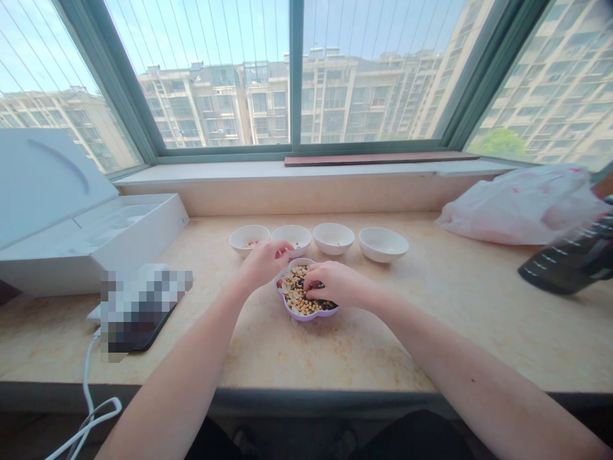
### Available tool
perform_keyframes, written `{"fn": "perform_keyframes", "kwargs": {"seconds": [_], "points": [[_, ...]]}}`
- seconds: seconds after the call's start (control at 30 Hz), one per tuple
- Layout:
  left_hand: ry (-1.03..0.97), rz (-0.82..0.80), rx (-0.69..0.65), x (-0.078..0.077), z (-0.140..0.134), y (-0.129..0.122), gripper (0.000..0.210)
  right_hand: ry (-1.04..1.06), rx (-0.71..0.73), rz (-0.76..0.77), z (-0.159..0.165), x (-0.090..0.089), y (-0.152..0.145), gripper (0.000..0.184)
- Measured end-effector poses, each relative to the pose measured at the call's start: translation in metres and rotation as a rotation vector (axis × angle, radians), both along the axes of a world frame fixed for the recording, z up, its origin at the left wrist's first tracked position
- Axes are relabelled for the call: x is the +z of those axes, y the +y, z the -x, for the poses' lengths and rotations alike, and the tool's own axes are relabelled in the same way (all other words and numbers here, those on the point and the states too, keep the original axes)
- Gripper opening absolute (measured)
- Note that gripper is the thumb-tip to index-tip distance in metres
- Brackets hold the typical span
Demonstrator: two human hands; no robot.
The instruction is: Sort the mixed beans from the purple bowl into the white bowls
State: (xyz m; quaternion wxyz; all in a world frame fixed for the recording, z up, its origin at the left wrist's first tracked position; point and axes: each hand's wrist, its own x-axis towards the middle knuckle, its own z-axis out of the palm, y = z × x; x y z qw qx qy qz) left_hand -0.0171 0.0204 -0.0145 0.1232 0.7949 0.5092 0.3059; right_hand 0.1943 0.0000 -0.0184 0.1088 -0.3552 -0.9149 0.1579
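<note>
A purple-rimmed lobed dish point(313, 316) holds a mix of small yellow beans point(311, 307), black beans or seeds and flat pale seeds. My right hand point(340, 282) reaches into it from the right, fingertips pinched together among the beans; what they grip is hidden. Above the front edge of the second white bowl point(292, 232), my left hand point(265, 260) has its fingers curled together, and I cannot make out what is in them. A few dark bits lie in that bowl. The leftmost white bowl point(239, 241), partly behind my left hand, has some reddish and pale pieces.
Two more white bowls, the third point(334, 241) and the fourth point(384, 246), continue the row rightward. At left are an open white box point(138, 223) and a blurred-out device point(143, 313) with a white cable point(87, 370). A plastic bag point(522, 204) and black bottle point(560, 262) lie right.
</note>
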Motion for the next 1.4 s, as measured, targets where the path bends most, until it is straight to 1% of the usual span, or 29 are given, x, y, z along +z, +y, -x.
{"fn": "perform_keyframes", "kwargs": {"seconds": [0.1, 0.27, 0.37, 0.5, 0.6, 0.7, 0.8, 0.9, 1.0, 1.1, 1.23, 1.4], "points": [[-0.002, 0.006, -0.009, 0.000, -0.002, -0.001, 0.022, 0.006, 0.000, 0.006, -0.001, 0.001, 0.001, 0.013], [0.014, -0.008, -0.043, 0.000, -0.004, -0.001, 0.022, 0.107, -0.042, 0.015, -0.005, 0.005, 0.004, 0.010], [0.049, 0.004, -0.092, 0.000, -0.005, -0.003, 0.023, 0.201, -0.075, 0.019, -0.007, 0.006, 0.007, 0.020], [0.057, 0.042, -0.147, 0.000, -0.006, -0.004, 0.024, 0.341, -0.124, 0.107, -0.008, 0.007, 0.007, 0.033], [0.053, 0.045, -0.158, -0.001, -0.006, -0.004, 0.023, 0.444, -0.133, 0.248, -0.008, 0.009, 0.005, 0.039], [0.057, 0.048, -0.175, -0.001, -0.006, -0.003, 0.025, 0.594, -0.109, 0.461, -0.007, 0.010, 0.005, 0.046], [0.049, 0.050, -0.183, 0.000, -0.007, -0.004, 0.026, 0.758, -0.118, 0.660, -0.005, 0.012, 0.005, 0.050], [0.036, 0.051, -0.172, 0.001, -0.008, -0.006, 0.024, 0.891, -0.162, 0.792, -0.005, 0.014, 0.005, 0.051], [0.024, 0.051, -0.162, 0.001, -0.009, -0.007, 0.023, 0.983, -0.206, 0.874, -0.004, 0.017, 0.004, 0.050], [0.023, 0.051, -0.163, 0.001, -0.010, -0.008, 0.023, 1.014, -0.233, 0.899, -0.004, 0.019, 0.003, 0.050], [0.021, 0.053, -0.155, 0.002, -0.011, -0.009, 0.022, 1.024, -0.243, 0.896, -0.003, 0.019, 0.002, 0.051], [0.013, 0.056, -0.150, 0.002, -0.011, -0.010, 0.020, 1.015, -0.221, 0.840, -0.004, 0.017, 0.005, 0.049]]}}
